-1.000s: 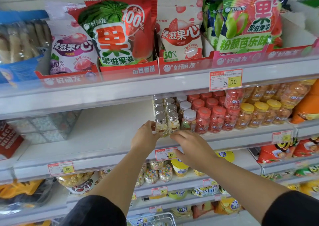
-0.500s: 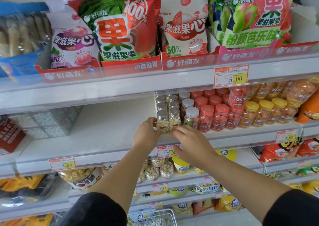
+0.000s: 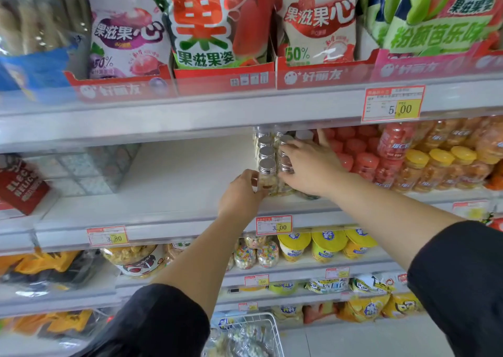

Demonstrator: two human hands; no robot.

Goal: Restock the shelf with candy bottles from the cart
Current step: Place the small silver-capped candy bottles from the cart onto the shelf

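Small clear candy bottles with silver caps (image 3: 267, 153) stand in two rows on the middle white shelf (image 3: 174, 193). My left hand (image 3: 241, 193) grips the front bottle (image 3: 267, 178) of the left row from its left side. My right hand (image 3: 310, 166) reaches over the right row with spread fingers, resting on the bottle caps and hiding most of that row. At the bottom, the wire cart (image 3: 261, 332) holds more of these bottles.
Red-capped bottles (image 3: 362, 163) and yellow-capped bottles (image 3: 441, 166) stand right of the silver-capped rows. The shelf left of the rows is bare up to a clear box (image 3: 89, 166). Snack bags (image 3: 206, 24) fill the shelf above; price tags line the edges.
My right hand moved from the front of the bottles up and back over the right row's caps. My left hand stayed at the front left bottle. The camera moved closer.
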